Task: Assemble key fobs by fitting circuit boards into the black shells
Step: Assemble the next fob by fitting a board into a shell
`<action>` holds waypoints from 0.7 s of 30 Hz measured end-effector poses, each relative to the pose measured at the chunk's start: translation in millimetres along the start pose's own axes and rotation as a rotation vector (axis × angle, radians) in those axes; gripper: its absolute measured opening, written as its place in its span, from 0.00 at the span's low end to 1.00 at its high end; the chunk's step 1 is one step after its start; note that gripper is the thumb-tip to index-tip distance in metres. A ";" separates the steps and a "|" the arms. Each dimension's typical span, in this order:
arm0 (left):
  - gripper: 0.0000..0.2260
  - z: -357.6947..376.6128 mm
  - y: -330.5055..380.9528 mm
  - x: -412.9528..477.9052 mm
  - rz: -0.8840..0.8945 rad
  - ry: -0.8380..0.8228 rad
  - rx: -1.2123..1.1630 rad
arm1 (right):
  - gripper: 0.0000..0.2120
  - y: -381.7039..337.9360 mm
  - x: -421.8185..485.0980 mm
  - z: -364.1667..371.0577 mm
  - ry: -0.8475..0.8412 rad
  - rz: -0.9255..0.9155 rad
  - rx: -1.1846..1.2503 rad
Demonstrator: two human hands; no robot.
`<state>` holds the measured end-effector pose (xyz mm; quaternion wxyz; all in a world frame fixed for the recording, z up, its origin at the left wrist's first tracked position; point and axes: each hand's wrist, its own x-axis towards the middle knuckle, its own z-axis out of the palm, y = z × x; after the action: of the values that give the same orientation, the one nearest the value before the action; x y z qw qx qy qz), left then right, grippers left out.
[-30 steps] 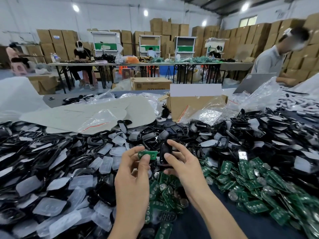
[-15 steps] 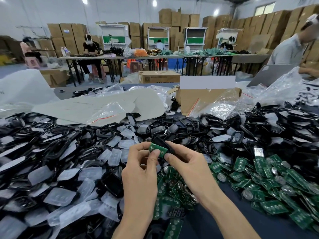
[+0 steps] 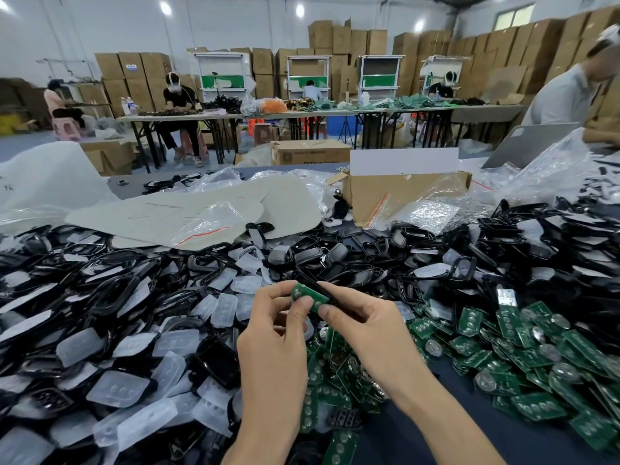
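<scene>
While the small green rectangular circuit board (image 3: 309, 297) sits pinched between both hands above the worktop (image 3: 419, 441), it lies against the edge of a glossy black plastic fob shell (image 3: 317, 286), so the step in hand looks like seating one board into one shell. The left hand (image 3: 273, 344) has thumb and forefinger closed on the board's near end; the right hand (image 3: 365, 330) has fingers closed on the shell and the board's far end. By my reading, the next move calls for squaring the board to the cavity and pressing it flat until it catches; whether it has started to seat I cannot tell. One board and one shell are in hand. Outward, loose green boards (image 3: 536, 374) heap to the right, black shells (image 3: 503, 250) spread across the back and left, and frosted clear button pads (image 3: 117, 387) lie on the left, each far too many to count.
</scene>
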<state>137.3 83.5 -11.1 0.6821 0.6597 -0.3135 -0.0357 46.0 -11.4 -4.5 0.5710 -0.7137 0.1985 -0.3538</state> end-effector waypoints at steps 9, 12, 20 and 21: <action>0.06 0.0 -1.1 -0.3 0.059 0.030 0.072 | 0.20 -5.2 -2.0 3.1 0.010 0.009 0.042; 0.06 -0.3 -2.6 0.2 0.059 0.019 0.084 | 0.19 -4.9 -2.1 4.1 0.007 0.024 0.044; 0.09 1.5 -2.1 0.5 0.001 0.006 -0.004 | 0.13 -3.5 -1.9 4.8 0.007 0.086 0.090; 0.09 1.3 -1.9 0.6 0.004 0.001 -0.008 | 0.13 -3.8 -2.0 5.3 0.009 0.091 0.096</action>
<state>137.9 81.9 -12.7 0.6848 0.6565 -0.3143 -0.0352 48.1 -5.4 -2.0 0.6192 -0.6742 0.2160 -0.3397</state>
